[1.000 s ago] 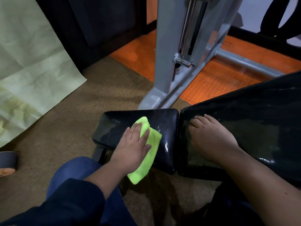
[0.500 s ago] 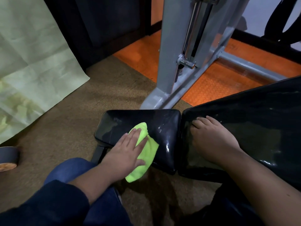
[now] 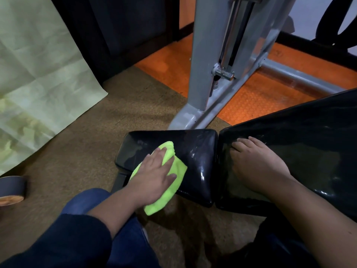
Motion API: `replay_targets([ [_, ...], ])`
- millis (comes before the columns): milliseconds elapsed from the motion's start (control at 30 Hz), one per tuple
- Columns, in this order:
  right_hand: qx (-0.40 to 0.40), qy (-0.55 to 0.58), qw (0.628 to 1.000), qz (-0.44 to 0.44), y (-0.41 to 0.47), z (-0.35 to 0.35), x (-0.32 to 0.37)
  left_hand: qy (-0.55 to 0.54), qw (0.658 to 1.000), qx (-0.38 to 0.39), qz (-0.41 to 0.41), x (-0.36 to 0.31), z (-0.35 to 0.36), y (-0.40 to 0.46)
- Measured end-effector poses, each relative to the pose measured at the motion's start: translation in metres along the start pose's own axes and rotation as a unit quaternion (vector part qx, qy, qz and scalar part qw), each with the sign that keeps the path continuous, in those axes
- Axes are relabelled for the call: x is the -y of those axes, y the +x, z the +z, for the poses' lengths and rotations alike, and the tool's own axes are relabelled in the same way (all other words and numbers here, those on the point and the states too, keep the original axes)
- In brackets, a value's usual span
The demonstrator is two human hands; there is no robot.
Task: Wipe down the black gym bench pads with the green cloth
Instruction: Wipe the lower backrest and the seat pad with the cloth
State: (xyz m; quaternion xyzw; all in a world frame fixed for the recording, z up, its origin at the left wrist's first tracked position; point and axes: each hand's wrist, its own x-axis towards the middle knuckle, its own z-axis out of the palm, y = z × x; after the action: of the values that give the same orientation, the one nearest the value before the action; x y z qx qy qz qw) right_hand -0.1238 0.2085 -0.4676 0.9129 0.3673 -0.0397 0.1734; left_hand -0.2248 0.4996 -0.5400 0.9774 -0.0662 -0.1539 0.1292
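The small black seat pad (image 3: 197,151) lies low in the middle of the head view, shiny and streaked. My left hand (image 3: 156,175) presses flat on the bright green cloth (image 3: 175,180), which covers the pad's near left part and hangs over its front edge. The larger black back pad (image 3: 309,144) slopes up to the right. My right hand (image 3: 258,167) rests palm down on its lower left end, fingers spread, holding nothing.
A grey metal machine frame (image 3: 204,78) stands just behind the seat pad on orange flooring (image 3: 257,99). Brown carpet (image 3: 81,151) surrounds the bench. A pale green sheet (image 3: 36,78) lies at left, a roll of tape (image 3: 11,190) at the left edge. My knee (image 3: 85,202) is below.
My left hand has slid the green cloth leftward and toward the front edge of the seat pad. My right hand has stayed on the back pad.
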Motion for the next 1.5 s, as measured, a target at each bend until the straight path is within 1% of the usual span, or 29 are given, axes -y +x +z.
replay_targets([
  [33, -0.001, -0.003, 1.0, -0.001, 0.0, 0.0, 0.0, 0.011, 1.0, -0.02, 0.009, 0.003, 0.006, 0.0],
  [100, 0.005, -0.007, 1.0, -0.005, -0.001, 0.0, 0.0, 0.048, 0.998, -0.03, 0.019, 0.015, 0.005, 0.002],
  [200, 0.007, -0.002, 1.0, -0.003, -0.001, -0.003, 0.001, 0.047, 0.998, -0.042, -0.024, 0.015, -0.002, 0.017],
  [233, 0.006, -0.003, 1.0, -0.003, -0.001, -0.003, 0.001, 0.044, 0.998, -0.047, -0.023, 0.009, 0.0, 0.02],
  [300, 0.006, -0.002, 1.0, -0.003, -0.001, -0.002, 0.001, 0.055, 0.997, -0.056, 0.018, 0.003, 0.004, 0.021],
  [367, 0.011, 0.005, 1.0, -0.003, -0.001, 0.001, 0.001, 0.066, 0.996, -0.042, 0.042, 0.015, 0.004, 0.021],
  [433, 0.011, 0.004, 1.0, -0.002, 0.0, 0.001, 0.001, 0.074, 0.995, -0.062, 0.009, 0.023, -0.002, 0.03],
  [500, 0.01, 0.004, 1.0, -0.001, 0.001, -0.001, 0.001, 0.053, 0.995, -0.076, -0.022, 0.013, -0.002, 0.036],
  [567, 0.01, 0.0, 1.0, -0.004, 0.0, -0.002, 0.001, 0.056, 0.996, -0.07, 0.006, 0.007, 0.002, 0.034],
  [633, 0.02, -0.002, 1.0, -0.007, -0.001, -0.002, 0.001, 0.069, 0.996, -0.054, 0.028, 0.017, -0.002, 0.031],
  [700, 0.024, 0.001, 1.0, -0.006, -0.001, -0.003, 0.001, 0.071, 0.995, -0.065, -0.005, 0.024, -0.012, 0.041],
  [767, 0.025, -0.002, 1.0, -0.009, -0.001, -0.003, 0.001, 0.065, 0.994, -0.073, -0.046, 0.017, -0.013, 0.054],
  [833, 0.025, 0.002, 1.0, -0.008, -0.001, -0.003, 0.0, 0.069, 0.994, -0.081, -0.04, 0.009, -0.007, 0.055],
  [900, 0.031, 0.0, 1.0, -0.005, -0.001, -0.004, 0.0, 0.087, 0.994, -0.07, -0.014, 0.017, -0.006, 0.049],
  [933, 0.035, 0.002, 0.999, -0.003, -0.001, -0.004, 0.001, 0.093, 0.993, -0.07, -0.015, 0.023, -0.008, 0.05],
  [1000, 0.036, 0.004, 0.999, -0.003, 0.0, -0.006, 0.001, 0.082, 0.991, -0.088, -0.054, 0.027, -0.014, 0.063],
  [1067, 0.027, 0.002, 1.0, -0.004, -0.001, -0.004, 0.0, 0.069, 0.988, -0.109, -0.09, 0.016, -0.014, 0.074],
  [1133, 0.014, 0.004, 1.0, -0.002, -0.002, -0.001, -0.001, 0.082, 0.987, -0.121, -0.071, 0.012, -0.009, 0.075],
  [1200, 0.0, 0.005, 1.0, -0.001, -0.002, 0.0, -0.001, 0.092, 0.989, -0.112, -0.034, 0.022, -0.01, 0.07],
  [1233, -0.004, 0.007, 1.0, 0.0, -0.001, -0.001, 0.0, 0.097, 0.989, -0.109, -0.034, 0.028, -0.012, 0.072],
  [1367, 0.017, 0.006, 1.0, -0.003, 0.001, 0.001, -0.001, 0.074, 0.986, -0.108, -0.1, 0.023, -0.023, 0.105],
  [1500, 0.041, 0.003, 0.999, 0.005, 0.001, 0.002, -0.002, 0.065, 0.988, -0.128, -0.061, 0.026, -0.016, 0.096],
])
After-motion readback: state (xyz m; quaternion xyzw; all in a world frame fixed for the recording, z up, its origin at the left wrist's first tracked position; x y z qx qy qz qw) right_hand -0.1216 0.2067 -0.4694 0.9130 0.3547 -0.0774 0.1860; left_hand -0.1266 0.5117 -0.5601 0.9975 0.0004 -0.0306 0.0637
